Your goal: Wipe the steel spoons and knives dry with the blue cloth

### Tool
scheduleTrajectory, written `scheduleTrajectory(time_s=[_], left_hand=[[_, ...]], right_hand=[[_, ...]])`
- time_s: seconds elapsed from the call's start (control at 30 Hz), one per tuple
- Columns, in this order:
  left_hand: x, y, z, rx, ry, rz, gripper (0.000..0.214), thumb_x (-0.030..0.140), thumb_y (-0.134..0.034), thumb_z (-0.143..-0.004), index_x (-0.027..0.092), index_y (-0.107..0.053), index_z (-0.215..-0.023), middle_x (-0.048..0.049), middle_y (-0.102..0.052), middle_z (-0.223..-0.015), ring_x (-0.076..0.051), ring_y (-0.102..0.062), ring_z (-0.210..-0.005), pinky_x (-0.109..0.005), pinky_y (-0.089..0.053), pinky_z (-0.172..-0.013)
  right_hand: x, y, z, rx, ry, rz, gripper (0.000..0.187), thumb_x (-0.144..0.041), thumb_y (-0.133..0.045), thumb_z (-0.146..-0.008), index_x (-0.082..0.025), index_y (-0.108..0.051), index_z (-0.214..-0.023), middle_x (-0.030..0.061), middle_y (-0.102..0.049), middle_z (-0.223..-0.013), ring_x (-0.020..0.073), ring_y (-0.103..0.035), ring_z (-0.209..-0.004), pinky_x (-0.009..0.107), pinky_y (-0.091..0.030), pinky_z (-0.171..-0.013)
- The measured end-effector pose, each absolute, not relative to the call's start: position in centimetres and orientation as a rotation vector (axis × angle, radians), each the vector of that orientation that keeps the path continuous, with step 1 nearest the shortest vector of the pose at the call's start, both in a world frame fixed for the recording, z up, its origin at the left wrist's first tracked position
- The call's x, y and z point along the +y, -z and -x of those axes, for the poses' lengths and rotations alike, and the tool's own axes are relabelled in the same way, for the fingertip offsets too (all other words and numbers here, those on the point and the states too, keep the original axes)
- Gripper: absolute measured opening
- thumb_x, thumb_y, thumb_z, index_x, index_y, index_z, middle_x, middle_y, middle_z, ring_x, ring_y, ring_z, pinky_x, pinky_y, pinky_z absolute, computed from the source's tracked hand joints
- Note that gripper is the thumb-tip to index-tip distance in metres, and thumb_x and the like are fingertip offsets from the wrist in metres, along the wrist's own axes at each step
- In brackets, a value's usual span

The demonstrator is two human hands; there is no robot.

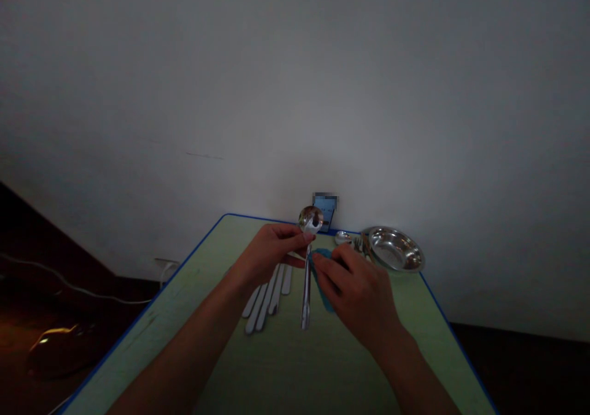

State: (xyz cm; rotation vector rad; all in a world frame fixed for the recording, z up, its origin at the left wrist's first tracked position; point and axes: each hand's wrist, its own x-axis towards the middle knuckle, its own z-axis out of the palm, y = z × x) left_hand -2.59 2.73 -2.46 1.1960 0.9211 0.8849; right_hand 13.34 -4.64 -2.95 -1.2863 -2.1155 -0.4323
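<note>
Long-handled silver metal spoon with a round bowl (306, 286) is held up between both hands, above the middle of the worktop, bowl end away from the person. Behind everything rises a plain grey wall (295, 95); against it stands a pale green worktop with a blue edge (286, 372). Near its far right corner sits a wide, shiny metal bowl (397, 249). The step in hand looks to be wiping the spoon's handle; the next move seems to call for a steady hold near the bowl end while the wiping pressure runs along the shaft, perhaps with a turn to reach the underside.

The right hand (357, 283) is closed, thumb and fingers bunched on a folded blue cloth (328, 302) that touches the upper handle. The left hand (271, 252) pinches the spoon just below its round end, thumb against fingers, the lower fingers loosely parted behind the shaft.

A phone with a lit screen (326, 206) leans at the wall, partly behind the spoon. Several flat silver metal handles (276, 293) lie fanned beneath the left hand, which hides their other ends. Smallest are a short silver spoon (342, 237) and a metal fork (357, 243), just left of the bowl, the fork partly covered by the right hand
</note>
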Motion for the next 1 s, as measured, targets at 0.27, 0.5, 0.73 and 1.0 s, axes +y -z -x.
scheduleTrajectory(time_s=[0.27, 0.5, 0.73, 1.0], left_hand=[[2.9, 2.5, 2.6, 0.952, -0.927, -1.188, 0.023, 0.034, -0.074, -0.065, 0.014, -0.063, -0.064, 0.0008, -0.058, -0.063, -0.009, -0.054, -0.058, -0.019, -0.049, -0.050], [3.1, 2.5, 2.9, 0.943, -0.958, -1.141, 0.020, 0.031, -0.074, -0.065, 0.014, -0.064, -0.067, 0.0019, -0.058, -0.063, -0.008, -0.054, -0.059, -0.019, -0.049, -0.051], [3.4, 2.9, 3.3, 0.933, -0.986, -1.093, 0.018, 0.030, -0.073, -0.066, 0.014, -0.066, -0.071, 0.0010, -0.061, -0.067, -0.009, -0.055, -0.062, -0.021, -0.050, -0.056], [3.8, 2.7, 3.6, 0.962, -1.051, -1.070, 0.023, 0.032, -0.075, -0.063, 0.014, -0.067, -0.073, -0.0014, -0.063, -0.070, -0.011, -0.057, -0.063, -0.023, -0.050, -0.057]], right_hand=[[-5.0, 2.6, -13.2, -2.206, 0.429, 1.329, 0.014, -0.022, -0.050, -0.087, -0.020, -0.064, -0.085, 0.0005, -0.053, -0.073, 0.0112, -0.047, -0.060, 0.026, -0.028, -0.053], [-5.4, 2.4, -13.2, -2.278, 0.430, 1.346, 0.015, -0.022, -0.048, -0.088, -0.020, -0.062, -0.081, -0.0001, -0.052, -0.073, 0.0106, -0.045, -0.059, 0.026, -0.026, -0.053], [-5.8, 2.3, -13.4, -2.363, 0.447, 1.326, 0.013, -0.021, -0.049, -0.088, -0.021, -0.059, -0.079, -0.0012, -0.049, -0.073, 0.0113, -0.041, -0.059, 0.028, -0.023, -0.051], [-5.9, 1.9, -13.3, -2.417, 0.435, 1.312, 0.011, -0.020, -0.052, -0.086, -0.021, -0.059, -0.078, -0.0012, -0.049, -0.072, 0.0118, -0.040, -0.059, 0.029, -0.021, -0.050]])
